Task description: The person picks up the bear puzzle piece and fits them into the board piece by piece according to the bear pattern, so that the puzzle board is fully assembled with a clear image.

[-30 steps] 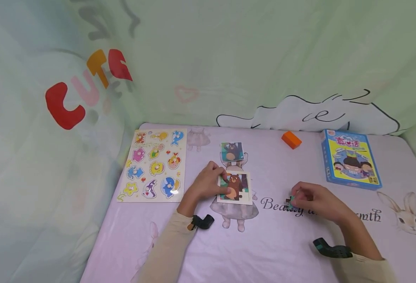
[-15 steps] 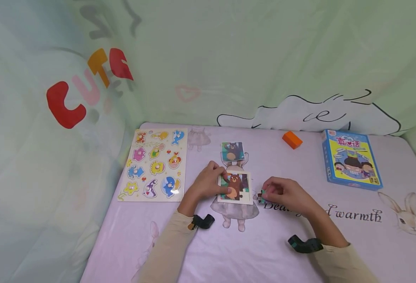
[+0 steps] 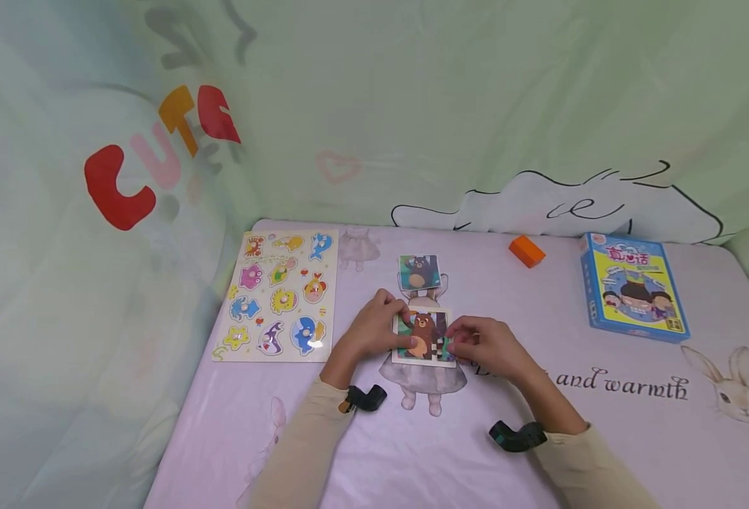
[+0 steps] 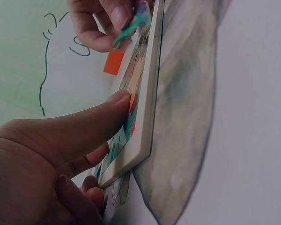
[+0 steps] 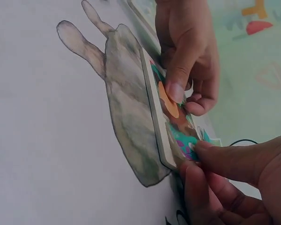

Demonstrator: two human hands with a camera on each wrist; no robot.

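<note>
A small jigsaw puzzle (image 3: pixel 422 326) of a brown bear lies in a white-framed board on the table. My left hand (image 3: pixel 374 329) holds the board at its left side, thumb pressing on the bear and the other fingers bent at the edge. Between thumb and fingertips, my right hand (image 3: pixel 487 348) pinches a green and purple puzzle piece (image 5: pixel 183 143). In the head view this piece overlaps the lower right corner of the puzzle; in the left wrist view it is tilted over the board. A matching bear picture card (image 3: pixel 419 273) lies just behind the board.
To the left lies a peg board (image 3: pixel 331 297) with sea-animal pieces. An orange block (image 3: pixel 527 252) sits at the back, and a blue and yellow box (image 3: pixel 635 286) stands at the back right. Printed curtains (image 3: pixel 374 106) hang behind the table (image 3: pixel 425 452).
My right hand has moved left with the puzzle piece, from the printed lettering to the right side of the board. The left hand has stayed in place.
</note>
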